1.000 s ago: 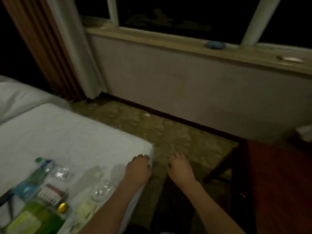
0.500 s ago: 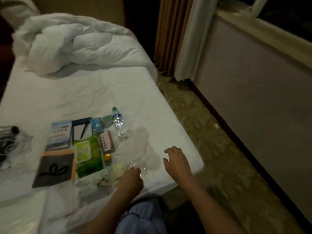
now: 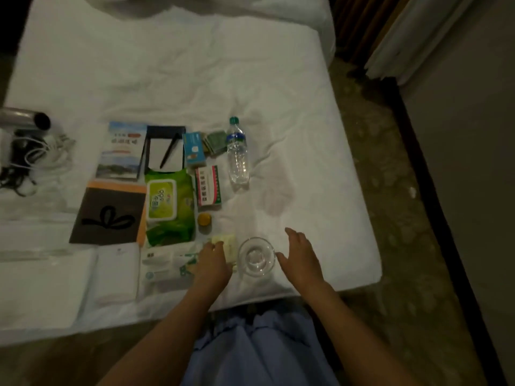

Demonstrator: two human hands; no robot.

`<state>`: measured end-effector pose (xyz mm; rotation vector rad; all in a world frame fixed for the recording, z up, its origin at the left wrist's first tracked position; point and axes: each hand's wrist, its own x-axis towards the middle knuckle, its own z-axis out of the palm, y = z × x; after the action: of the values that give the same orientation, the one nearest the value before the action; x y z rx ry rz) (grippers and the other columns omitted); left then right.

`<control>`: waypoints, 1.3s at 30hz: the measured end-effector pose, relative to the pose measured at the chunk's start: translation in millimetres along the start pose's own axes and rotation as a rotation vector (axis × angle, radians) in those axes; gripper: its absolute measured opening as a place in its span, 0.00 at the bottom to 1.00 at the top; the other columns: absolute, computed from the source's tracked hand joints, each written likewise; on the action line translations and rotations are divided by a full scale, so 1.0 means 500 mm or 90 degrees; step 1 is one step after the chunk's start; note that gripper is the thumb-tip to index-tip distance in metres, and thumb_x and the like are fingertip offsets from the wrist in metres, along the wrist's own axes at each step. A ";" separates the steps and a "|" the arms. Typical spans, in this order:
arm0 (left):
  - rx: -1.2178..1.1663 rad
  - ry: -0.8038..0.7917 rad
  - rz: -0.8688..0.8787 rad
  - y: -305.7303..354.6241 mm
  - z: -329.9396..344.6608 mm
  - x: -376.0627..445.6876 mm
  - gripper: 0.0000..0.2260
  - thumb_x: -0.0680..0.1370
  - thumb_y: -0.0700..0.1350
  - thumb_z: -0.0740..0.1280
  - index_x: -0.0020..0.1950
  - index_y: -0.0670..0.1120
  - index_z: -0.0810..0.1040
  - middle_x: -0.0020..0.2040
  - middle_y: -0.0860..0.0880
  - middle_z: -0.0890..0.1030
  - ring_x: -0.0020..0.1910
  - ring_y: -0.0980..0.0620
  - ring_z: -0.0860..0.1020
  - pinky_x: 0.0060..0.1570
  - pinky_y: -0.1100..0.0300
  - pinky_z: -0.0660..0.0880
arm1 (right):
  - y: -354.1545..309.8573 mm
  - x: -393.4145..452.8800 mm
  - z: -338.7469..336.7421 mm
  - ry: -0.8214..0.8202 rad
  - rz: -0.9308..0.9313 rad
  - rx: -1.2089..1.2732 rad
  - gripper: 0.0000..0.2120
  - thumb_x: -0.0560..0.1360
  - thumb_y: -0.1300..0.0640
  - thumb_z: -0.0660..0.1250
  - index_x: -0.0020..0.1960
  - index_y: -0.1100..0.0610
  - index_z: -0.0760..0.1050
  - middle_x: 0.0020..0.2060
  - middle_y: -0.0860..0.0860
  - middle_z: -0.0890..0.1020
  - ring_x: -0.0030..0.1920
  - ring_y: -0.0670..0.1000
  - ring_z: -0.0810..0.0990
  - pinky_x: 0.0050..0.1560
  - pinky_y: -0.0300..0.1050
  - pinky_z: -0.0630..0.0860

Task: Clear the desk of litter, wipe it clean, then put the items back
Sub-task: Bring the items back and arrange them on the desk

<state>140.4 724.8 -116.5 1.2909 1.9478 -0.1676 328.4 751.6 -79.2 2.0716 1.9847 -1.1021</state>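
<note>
Over at the bed's [image 3: 195, 79] left edge lay a hair dryer [image 3: 25, 119] in its tangle of cord. Next came a brochure [image 3: 121, 151], a notepad [image 3: 164, 151] with a pen [image 3: 168, 151] across it, and below them a dark folder [image 3: 108, 215]. Middle of the spread: a green pack of wipes [image 3: 167, 203], a red and white box [image 3: 207, 186], a small yellow cap [image 3: 204, 220]. A water bottle [image 3: 237, 154] lay on its side, beside a damp patch [image 3: 278, 188]. Down near the front edge, the left hand [image 3: 211, 263] rested flat, fingers relaxed, on a pale packet [image 3: 227, 242]. The glass dish [image 3: 256, 256] sat between both hands. The right hand [image 3: 299, 256] hovered just beside it, fingers spread, holding nothing.
</note>
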 end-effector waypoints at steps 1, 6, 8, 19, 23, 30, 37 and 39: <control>-0.028 -0.011 -0.005 -0.001 0.012 0.017 0.25 0.78 0.44 0.63 0.73 0.42 0.61 0.70 0.40 0.64 0.66 0.42 0.67 0.63 0.55 0.64 | 0.009 0.019 0.017 -0.016 0.014 0.006 0.29 0.79 0.53 0.62 0.76 0.56 0.54 0.69 0.56 0.65 0.67 0.55 0.66 0.64 0.46 0.68; -0.138 -0.047 -0.073 -0.013 0.070 0.093 0.33 0.78 0.46 0.65 0.76 0.38 0.50 0.74 0.37 0.59 0.71 0.41 0.61 0.67 0.54 0.59 | 0.046 0.102 0.091 -0.084 0.097 0.071 0.33 0.77 0.53 0.66 0.76 0.57 0.55 0.68 0.58 0.65 0.66 0.56 0.67 0.64 0.49 0.69; -0.157 -0.048 -0.108 -0.022 0.092 0.125 0.34 0.79 0.46 0.63 0.77 0.38 0.47 0.76 0.36 0.54 0.74 0.40 0.56 0.70 0.54 0.55 | 0.062 0.131 0.122 -0.133 0.125 0.083 0.32 0.77 0.53 0.67 0.75 0.58 0.57 0.67 0.58 0.67 0.65 0.57 0.69 0.62 0.47 0.69; -0.265 0.037 -0.184 -0.034 0.157 0.206 0.38 0.77 0.45 0.67 0.78 0.42 0.45 0.66 0.34 0.71 0.62 0.36 0.72 0.59 0.50 0.69 | 0.105 0.201 0.206 -0.163 0.244 0.221 0.05 0.75 0.64 0.61 0.49 0.60 0.74 0.41 0.53 0.77 0.43 0.54 0.77 0.40 0.37 0.75; -0.326 0.089 -0.162 -0.018 0.098 0.176 0.33 0.77 0.40 0.66 0.77 0.42 0.52 0.64 0.36 0.74 0.60 0.37 0.74 0.55 0.52 0.69 | 0.076 0.201 0.144 -0.142 0.221 0.181 0.10 0.75 0.67 0.57 0.50 0.57 0.74 0.41 0.51 0.75 0.43 0.52 0.74 0.37 0.41 0.68; -0.446 0.217 -0.155 0.025 -0.108 0.064 0.31 0.76 0.41 0.67 0.76 0.42 0.57 0.67 0.38 0.72 0.63 0.39 0.72 0.57 0.54 0.69 | -0.074 0.190 -0.035 -0.105 0.128 0.265 0.13 0.76 0.66 0.54 0.40 0.50 0.69 0.43 0.58 0.80 0.39 0.61 0.82 0.39 0.50 0.80; -0.587 0.428 -0.201 -0.028 -0.268 -0.123 0.38 0.76 0.39 0.68 0.78 0.44 0.47 0.74 0.40 0.62 0.69 0.40 0.68 0.64 0.50 0.68 | -0.297 0.131 -0.116 -0.120 -0.115 0.278 0.07 0.77 0.59 0.57 0.48 0.53 0.74 0.43 0.56 0.80 0.43 0.61 0.82 0.46 0.58 0.80; -0.612 0.482 -0.226 -0.060 -0.282 -0.178 0.37 0.76 0.38 0.67 0.78 0.45 0.48 0.73 0.39 0.64 0.68 0.39 0.68 0.64 0.49 0.68 | -0.358 0.100 -0.107 -0.141 -0.185 0.249 0.10 0.78 0.56 0.58 0.56 0.55 0.74 0.49 0.56 0.79 0.52 0.62 0.79 0.54 0.58 0.77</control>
<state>56.9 715.8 30.9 0.3517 2.3492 1.1006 187.1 850.3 8.8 1.7349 2.1388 -1.8159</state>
